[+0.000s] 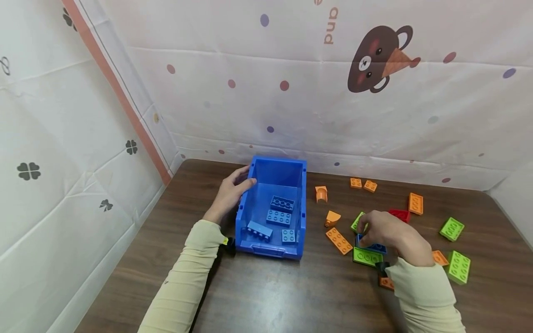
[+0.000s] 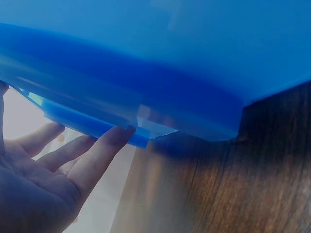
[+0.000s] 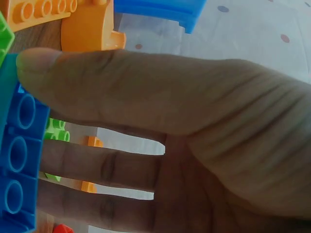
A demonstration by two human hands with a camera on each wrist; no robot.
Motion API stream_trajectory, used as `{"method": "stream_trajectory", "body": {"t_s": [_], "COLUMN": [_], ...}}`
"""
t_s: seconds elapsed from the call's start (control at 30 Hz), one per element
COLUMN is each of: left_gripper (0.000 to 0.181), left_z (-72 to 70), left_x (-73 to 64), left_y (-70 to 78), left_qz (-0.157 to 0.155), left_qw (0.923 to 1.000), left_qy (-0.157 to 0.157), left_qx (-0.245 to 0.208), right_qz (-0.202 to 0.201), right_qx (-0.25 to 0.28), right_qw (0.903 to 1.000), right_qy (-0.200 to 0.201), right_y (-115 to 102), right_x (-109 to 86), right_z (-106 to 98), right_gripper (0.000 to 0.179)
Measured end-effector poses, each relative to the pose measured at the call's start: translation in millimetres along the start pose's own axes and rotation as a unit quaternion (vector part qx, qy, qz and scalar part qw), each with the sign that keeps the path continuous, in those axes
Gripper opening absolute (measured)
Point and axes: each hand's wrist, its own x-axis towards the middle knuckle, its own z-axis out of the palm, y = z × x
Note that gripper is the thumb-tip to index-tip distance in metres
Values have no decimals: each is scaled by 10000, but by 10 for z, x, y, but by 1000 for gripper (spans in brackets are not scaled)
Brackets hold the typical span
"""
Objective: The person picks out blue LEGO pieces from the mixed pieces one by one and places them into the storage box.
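A blue open-fronted bin (image 1: pixel 245 231) stands left of the table's middle, with several blue building bricks (image 1: pixel 279 217) lying inside. My left hand (image 1: pixel 229 192) holds the bin's left wall, thumb at the rim; in the left wrist view the fingers (image 2: pixel 104 150) reach along the bin's outside. On the right, my right hand (image 1: pixel 385 231) pinches a blue brick (image 1: pixel 374 247) between thumb and fingers, beside a green brick (image 1: pixel 367 257). Hollow tubes on the brick's underside (image 3: pixel 19 153) face the right wrist camera. Part of the brick is outside that view.
Loose orange bricks (image 1: pixel 339 241), green bricks (image 1: pixel 459 267) and a red brick (image 1: pixel 399 215) lie scattered around my right hand. Two small orange bricks (image 1: pixel 356 183) are near the back edge. A printed cloth (image 1: pixel 270 106) hangs behind the wooden table (image 1: pixel 266 291).
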Motion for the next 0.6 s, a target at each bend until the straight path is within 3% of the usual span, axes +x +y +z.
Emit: {"method": "stream_trajectory", "body": {"t_s": [0.6], "left_gripper": [63], "left_z": [-5], "left_x": [-3], "left_y": [-8], "left_qz": [20], "left_qw": [10000], "left_qy": [-6], "left_qx": [-26], "right_qz": [-124], "right_qx": [146], "right_qw": [9998], "right_qy": [-106], "right_y": [-9], "right_x": [7], "right_z": [23], "right_gripper": [19]}}
